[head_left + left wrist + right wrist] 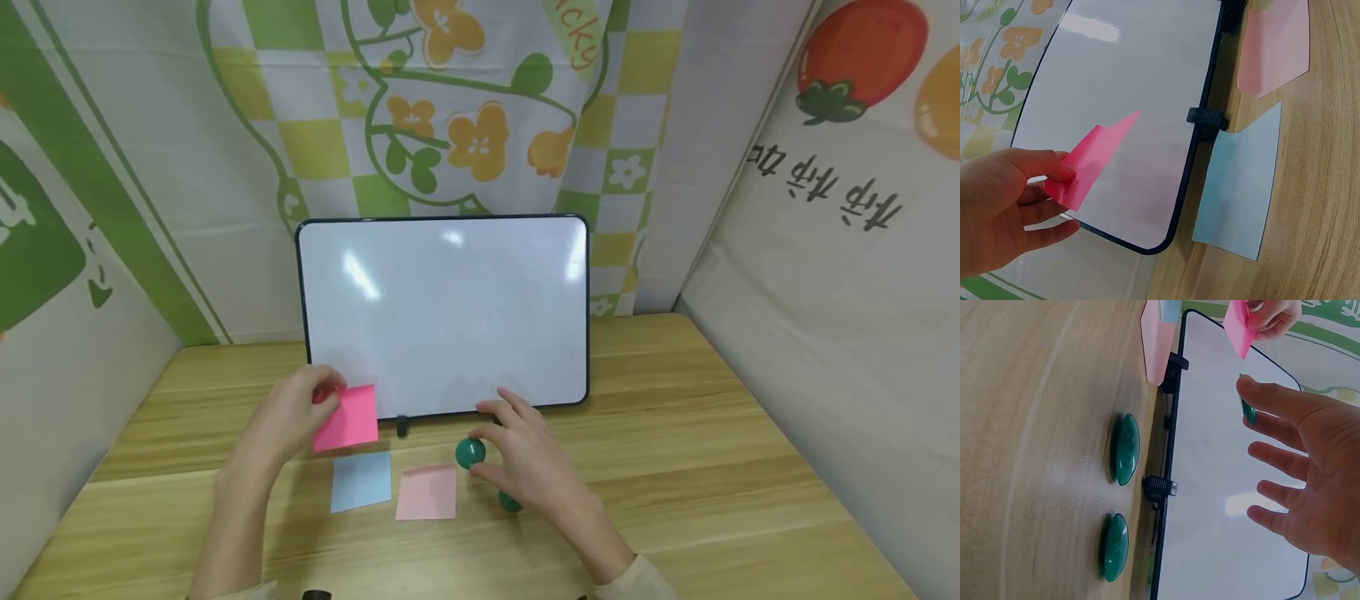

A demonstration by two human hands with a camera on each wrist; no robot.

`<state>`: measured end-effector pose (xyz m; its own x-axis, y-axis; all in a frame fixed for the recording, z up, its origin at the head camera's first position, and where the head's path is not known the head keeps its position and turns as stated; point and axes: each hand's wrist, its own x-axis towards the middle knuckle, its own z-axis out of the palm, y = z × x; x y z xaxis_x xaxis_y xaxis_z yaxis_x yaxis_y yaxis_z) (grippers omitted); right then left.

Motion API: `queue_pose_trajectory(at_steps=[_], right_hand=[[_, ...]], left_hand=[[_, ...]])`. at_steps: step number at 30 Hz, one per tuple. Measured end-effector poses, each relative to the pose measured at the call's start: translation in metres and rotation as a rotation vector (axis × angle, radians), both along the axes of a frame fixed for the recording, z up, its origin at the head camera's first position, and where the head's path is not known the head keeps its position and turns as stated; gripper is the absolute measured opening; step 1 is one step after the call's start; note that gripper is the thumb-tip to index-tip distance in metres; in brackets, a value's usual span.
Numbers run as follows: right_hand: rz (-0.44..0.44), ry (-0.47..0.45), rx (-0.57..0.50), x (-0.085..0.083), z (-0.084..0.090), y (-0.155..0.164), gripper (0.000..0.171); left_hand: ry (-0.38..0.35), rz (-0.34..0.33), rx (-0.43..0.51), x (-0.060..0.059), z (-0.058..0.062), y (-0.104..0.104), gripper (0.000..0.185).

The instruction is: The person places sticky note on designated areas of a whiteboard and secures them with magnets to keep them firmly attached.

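My left hand point(288, 417) pinches a bright pink sticky note point(356, 421) by its left side, between thumb and fingers. The note overlaps the lower left corner of the whiteboard point(446, 317) in the head view; in the left wrist view it point(1094, 162) looks bent. Between the thumb and forefinger of my right hand point(528, 454) is a round green magnet point(470, 452), held in front of the board's lower edge. The other right fingers are spread. Two more glossy green magnets lie on the table in the right wrist view, one nearer point(1116, 547) and one farther point(1127, 450).
A light blue sticky note point(362, 482) and a pale pink one point(426, 493) lie side by side on the wooden table point(712, 467). Black clips point(402, 426) sit along the board's lower edge. Printed curtains point(315, 108) hang behind and at the sides.
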<state>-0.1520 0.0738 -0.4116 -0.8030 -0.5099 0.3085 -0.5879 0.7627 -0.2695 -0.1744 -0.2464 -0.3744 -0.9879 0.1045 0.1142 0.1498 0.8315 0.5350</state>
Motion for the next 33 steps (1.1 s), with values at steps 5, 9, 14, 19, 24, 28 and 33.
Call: queue_pose_trajectory(at_steps=[5,9,14,19,24,28,33], right_hand=[[0.005,0.029,0.012,0.001,0.003,-0.001,0.037],[0.01,0.046,0.003,0.0,0.004,-0.003,0.037],[0.019,0.074,-0.004,-0.001,0.005,-0.004,0.037],[0.03,0.093,-0.002,-0.002,0.009,-0.006,0.036],[0.038,0.083,0.0,-0.002,0.013,-0.008,0.036],[0.043,0.088,-0.001,-0.004,0.016,-0.01,0.036],[0.051,0.119,0.008,-0.006,0.019,-0.012,0.037]], left_hand=[[0.037,-0.013,-0.009,-0.003,0.001,0.002,0.023],[0.064,-0.013,-0.015,-0.006,0.002,0.003,0.025],[0.088,-0.02,-0.021,-0.008,0.003,0.004,0.026],[0.116,-0.027,-0.025,-0.01,0.005,0.005,0.026],[0.13,-0.02,-0.011,-0.012,0.009,0.006,0.025],[0.126,-0.015,-0.01,-0.013,0.011,0.007,0.024],[0.139,-0.021,-0.001,-0.013,0.014,0.007,0.025]])
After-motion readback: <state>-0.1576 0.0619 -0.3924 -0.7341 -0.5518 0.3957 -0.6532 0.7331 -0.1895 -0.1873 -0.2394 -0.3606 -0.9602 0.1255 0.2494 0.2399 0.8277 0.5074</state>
